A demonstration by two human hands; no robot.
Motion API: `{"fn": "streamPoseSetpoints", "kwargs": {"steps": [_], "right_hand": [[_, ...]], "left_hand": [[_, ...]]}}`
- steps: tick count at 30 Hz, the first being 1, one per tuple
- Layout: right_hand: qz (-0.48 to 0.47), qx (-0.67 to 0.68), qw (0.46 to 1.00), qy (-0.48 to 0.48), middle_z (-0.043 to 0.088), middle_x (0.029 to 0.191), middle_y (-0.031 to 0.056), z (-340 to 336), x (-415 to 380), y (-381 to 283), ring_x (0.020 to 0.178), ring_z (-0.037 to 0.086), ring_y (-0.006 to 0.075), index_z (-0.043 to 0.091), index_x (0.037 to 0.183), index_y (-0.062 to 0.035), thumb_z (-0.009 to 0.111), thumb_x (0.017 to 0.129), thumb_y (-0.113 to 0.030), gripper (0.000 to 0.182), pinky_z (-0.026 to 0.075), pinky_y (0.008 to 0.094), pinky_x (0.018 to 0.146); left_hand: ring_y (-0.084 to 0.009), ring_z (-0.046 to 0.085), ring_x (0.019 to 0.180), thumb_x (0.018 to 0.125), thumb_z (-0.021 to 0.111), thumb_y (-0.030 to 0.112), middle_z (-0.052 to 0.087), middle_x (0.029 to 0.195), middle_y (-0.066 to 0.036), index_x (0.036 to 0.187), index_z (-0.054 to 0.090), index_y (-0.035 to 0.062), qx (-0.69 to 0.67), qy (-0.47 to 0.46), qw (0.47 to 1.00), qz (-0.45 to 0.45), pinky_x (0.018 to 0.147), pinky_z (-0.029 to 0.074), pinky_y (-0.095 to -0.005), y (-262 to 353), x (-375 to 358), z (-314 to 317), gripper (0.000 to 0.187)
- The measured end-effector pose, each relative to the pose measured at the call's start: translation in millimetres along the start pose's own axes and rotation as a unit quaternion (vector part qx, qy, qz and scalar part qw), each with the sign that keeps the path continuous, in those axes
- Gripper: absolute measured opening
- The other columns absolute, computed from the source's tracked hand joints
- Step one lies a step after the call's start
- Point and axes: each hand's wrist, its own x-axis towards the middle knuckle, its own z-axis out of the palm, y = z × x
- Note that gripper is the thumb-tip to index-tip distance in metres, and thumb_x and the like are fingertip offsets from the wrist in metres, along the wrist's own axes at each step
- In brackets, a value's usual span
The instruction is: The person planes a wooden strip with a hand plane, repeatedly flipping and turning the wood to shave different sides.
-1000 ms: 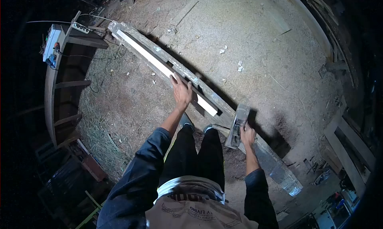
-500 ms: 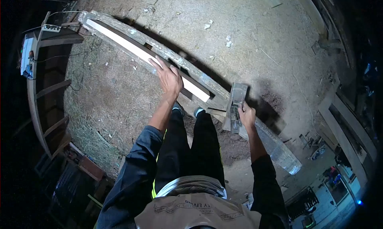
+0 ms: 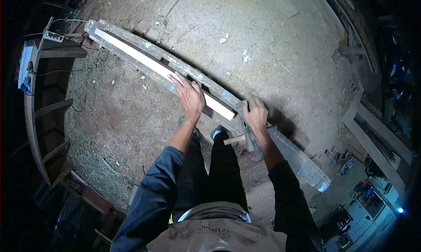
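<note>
The left hand (image 3: 191,98) rested palm-down across the pale wood strip (image 3: 149,62), fingers loosely spread; the right hand (image 3: 255,113) was curled over the plane (image 3: 251,138), its grip partly hidden. The strip lay lengthwise on the worn beam (image 3: 298,157), long axis running far left to near right, its near end just beside the plane.

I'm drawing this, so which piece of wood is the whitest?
The long strip under the left hand: its top is nearly white; the bench and the other boards look duller.
</note>
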Motion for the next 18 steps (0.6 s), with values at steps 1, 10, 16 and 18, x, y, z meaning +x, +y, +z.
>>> {"fn": "streamPoseSetpoints", "kwargs": {"steps": [1, 10, 16, 18], "right_hand": [[-0.06, 0.026, 0.997, 0.038, 0.065, 0.121, 0.0215, 6.0, 8.6, -9.5, 0.108, 0.063, 0.0388, 0.059, 0.133, -0.0039, 0.061, 0.093, -0.027, 0.046, 0.052, 0.0457, 0.093], [-0.128, -0.035, 0.966, -0.221, 0.058, 0.135, 0.0224, 45.8, 50.7, -134.5, 0.103, 0.067, 0.0403, 0.017, 0.159, -0.0112, 0.072, 0.088, -0.028, 0.091, 0.057, 0.0488, 0.083], [-0.143, -0.036, 0.968, -0.205, 0.065, 0.121, 0.0235, 50.7, 47.7, -129.5, 0.092, 0.068, 0.0449, 0.023, 0.159, -0.019, 0.066, 0.089, -0.009, 0.083, 0.058, 0.0508, 0.077], [-0.223, -0.059, 0.954, -0.193, 0.056, 0.136, 0.0231, 56.9, 48.1, -124.1, 0.081, 0.072, 0.0401, 0.021, 0.16, -0.0261, 0.066, 0.088, -0.01, 0.086, 0.061, 0.047, 0.07]], "left_hand": [[-0.053, 0.032, 0.138, 0.097, 0.049, 0.023, -0.006, 0.162, -0.034, 0.155, 0.002, -0.0088, -0.007, -0.016, 1.0, -0.01, 0.115, 0.031, -0.0514, -0.9, 0.4, -1.4, 0.081], [-0.0497, 0.046, 0.13, 0.084, 0.068, 0.029, 0.037, 0.145, -0.04, 0.154, -0.001, -0.0104, -0.139, 0.07, 0.981, -0.115, 0.112, 0.037, -0.0465, -64.2, 92.8, -23.5, 0.106], [-0.0483, 0.056, 0.121, 0.082, 0.069, 0.03, 0.053, 0.135, -0.035, 0.154, -0.014, -0.0028, -0.16, 0.021, 0.965, -0.209, 0.107, 0.043, -0.0477, -95.7, 160.5, -35.0, 0.115], [-0.0491, 0.055, 0.121, 0.084, 0.067, 0.029, 0.049, 0.139, -0.036, 0.152, -0.019, -0.0036, -0.174, -0.008, 0.957, -0.234, 0.108, 0.042, -0.0478, -102.7, 168.0, -36.1, 0.114]]}}
